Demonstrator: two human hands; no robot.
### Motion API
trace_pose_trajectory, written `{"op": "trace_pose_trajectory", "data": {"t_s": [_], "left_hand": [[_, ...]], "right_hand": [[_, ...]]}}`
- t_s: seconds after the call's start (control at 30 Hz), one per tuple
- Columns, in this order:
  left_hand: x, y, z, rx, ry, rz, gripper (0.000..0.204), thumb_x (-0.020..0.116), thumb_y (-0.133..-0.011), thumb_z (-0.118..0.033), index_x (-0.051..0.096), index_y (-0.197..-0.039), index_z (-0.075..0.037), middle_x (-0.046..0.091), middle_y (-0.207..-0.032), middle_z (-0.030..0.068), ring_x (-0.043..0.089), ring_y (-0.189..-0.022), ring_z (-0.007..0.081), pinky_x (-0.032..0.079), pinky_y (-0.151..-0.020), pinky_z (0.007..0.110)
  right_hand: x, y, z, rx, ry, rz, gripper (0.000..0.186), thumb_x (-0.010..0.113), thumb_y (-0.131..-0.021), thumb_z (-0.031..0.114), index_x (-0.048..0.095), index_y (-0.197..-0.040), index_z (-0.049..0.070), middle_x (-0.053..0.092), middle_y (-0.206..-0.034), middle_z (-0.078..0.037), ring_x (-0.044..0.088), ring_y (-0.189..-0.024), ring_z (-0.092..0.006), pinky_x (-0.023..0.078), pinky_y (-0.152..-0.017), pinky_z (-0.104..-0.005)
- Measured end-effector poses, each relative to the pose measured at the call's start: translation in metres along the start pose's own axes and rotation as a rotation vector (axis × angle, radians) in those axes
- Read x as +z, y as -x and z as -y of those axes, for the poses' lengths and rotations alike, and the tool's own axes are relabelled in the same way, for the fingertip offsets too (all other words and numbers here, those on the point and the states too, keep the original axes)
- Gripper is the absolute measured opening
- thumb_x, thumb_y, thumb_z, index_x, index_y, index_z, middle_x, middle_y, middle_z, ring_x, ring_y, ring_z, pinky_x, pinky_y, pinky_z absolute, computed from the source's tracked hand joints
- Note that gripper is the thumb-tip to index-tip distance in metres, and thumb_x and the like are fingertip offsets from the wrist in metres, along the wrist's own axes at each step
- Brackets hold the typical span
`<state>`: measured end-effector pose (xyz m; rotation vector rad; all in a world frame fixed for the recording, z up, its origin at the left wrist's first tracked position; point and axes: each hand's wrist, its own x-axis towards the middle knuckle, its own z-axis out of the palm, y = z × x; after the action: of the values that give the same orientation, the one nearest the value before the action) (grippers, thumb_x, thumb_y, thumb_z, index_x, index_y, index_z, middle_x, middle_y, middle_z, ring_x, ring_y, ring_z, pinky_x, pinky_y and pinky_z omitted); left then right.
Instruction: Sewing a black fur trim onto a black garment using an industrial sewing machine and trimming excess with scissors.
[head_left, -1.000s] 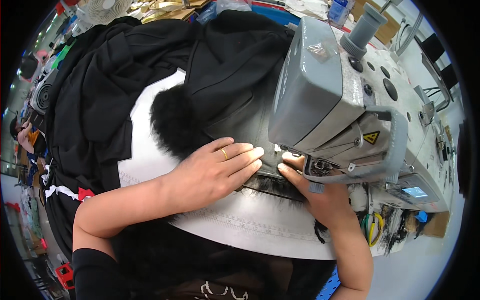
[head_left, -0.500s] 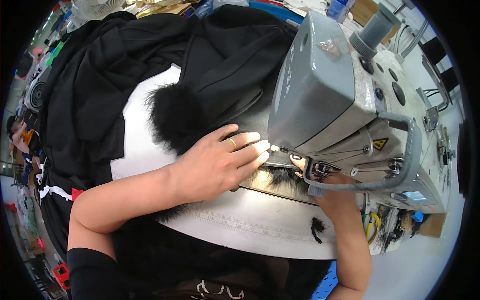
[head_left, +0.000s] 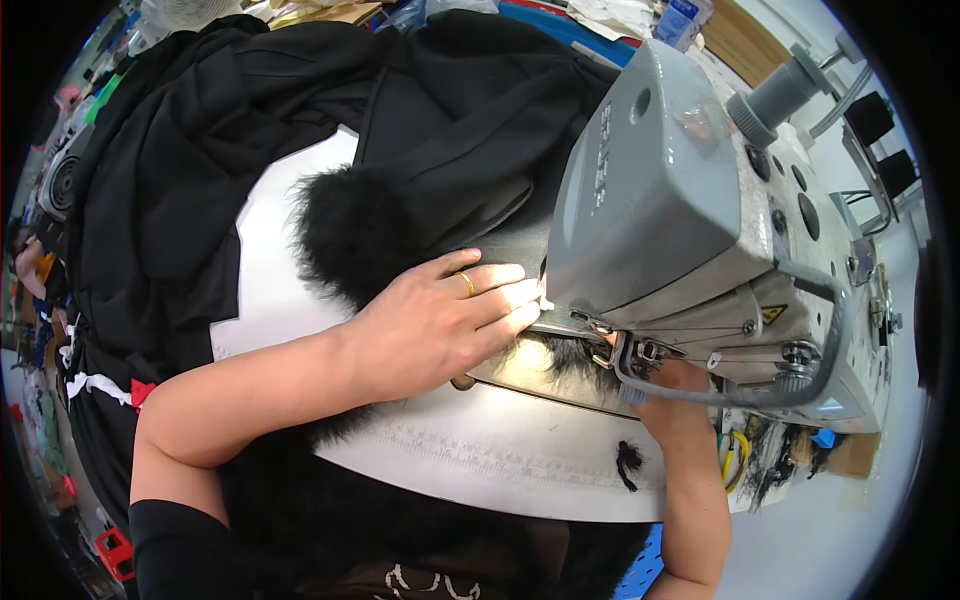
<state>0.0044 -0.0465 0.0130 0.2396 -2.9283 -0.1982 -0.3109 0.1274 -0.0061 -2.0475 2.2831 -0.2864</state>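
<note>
White worktable [head_left: 480, 430], printed with a ruler scale, curves across the foreground, with black fur [head_left: 330, 510] spread below its near edge; a small black tuft [head_left: 627, 465] lies on it, just left of the right forearm; beyond the scale, the left hand [head_left: 425, 325], a gold ring [head_left: 467, 283] on one finger, rests palm down and unclenched, its fingertips on dark fabric [head_left: 520, 240]; the right hand [head_left: 678, 418] reaches under the metal guard [head_left: 842, 340] of a grey sewing machine [head_left: 650, 180], which hides its fingers, so whether they grip anything cannot be told; the dark fabric runs in beside the machine head; a fluffy black trim [head_left: 350, 235] sits just past the left wrist; farther back, black cloth [head_left: 200, 200] heaps in folds; a blue bottle [head_left: 680, 22] stands at the far edge.
</note>
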Motion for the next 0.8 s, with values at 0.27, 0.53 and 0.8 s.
{"op": "trace_pose_trajectory", "data": {"t_s": [0.27, 0.53, 0.8], "left_hand": [[0.001, -0.006, 0.001, -0.002, -0.029, -0.084, 0.041, 0.068, -0.090, -0.018, 0.072, -0.129, -0.007, 0.068, -0.133, 0.0047, 0.060, -0.133, 0.0246, 0.043, -0.121, 0.049], [-0.003, -0.008, -0.001, -0.009, -0.064, -0.054, 0.040, 0.066, -0.091, -0.016, 0.072, -0.128, -0.005, 0.070, -0.132, 0.0071, 0.059, -0.132, 0.0274, 0.045, -0.119, 0.046], [0.001, -0.007, -0.005, 0.017, -0.127, -0.147, 0.029, 0.067, -0.089, -0.015, 0.071, -0.116, -0.005, 0.070, -0.128, 0.0074, 0.060, -0.123, 0.0259, 0.049, -0.101, 0.041]], "right_hand": [[0.033, 0.007, -0.030, -0.137, 0.055, -0.115, 0.106, 0.088, -0.068, 0.009, 0.036, -0.161, 0.006, 0.050, -0.152, -0.019, 0.046, -0.142, -0.0424, 0.034, -0.122, -0.0507], [0.015, -0.003, 0.004, -0.080, -0.254, -0.222, 0.045, 0.069, -0.084, 0.002, 0.081, -0.124, 0.017, 0.079, -0.118, -0.014, 0.073, -0.110, -0.0384, 0.056, -0.103, -0.0446], [-0.002, -0.010, 0.048, -0.265, 0.151, -0.094, 0.063, 0.068, -0.078, -0.006, 0.074, -0.134, 0.020, 0.075, -0.124, -0.010, 0.072, -0.113, -0.0340, 0.056, -0.100, -0.0464]]}}
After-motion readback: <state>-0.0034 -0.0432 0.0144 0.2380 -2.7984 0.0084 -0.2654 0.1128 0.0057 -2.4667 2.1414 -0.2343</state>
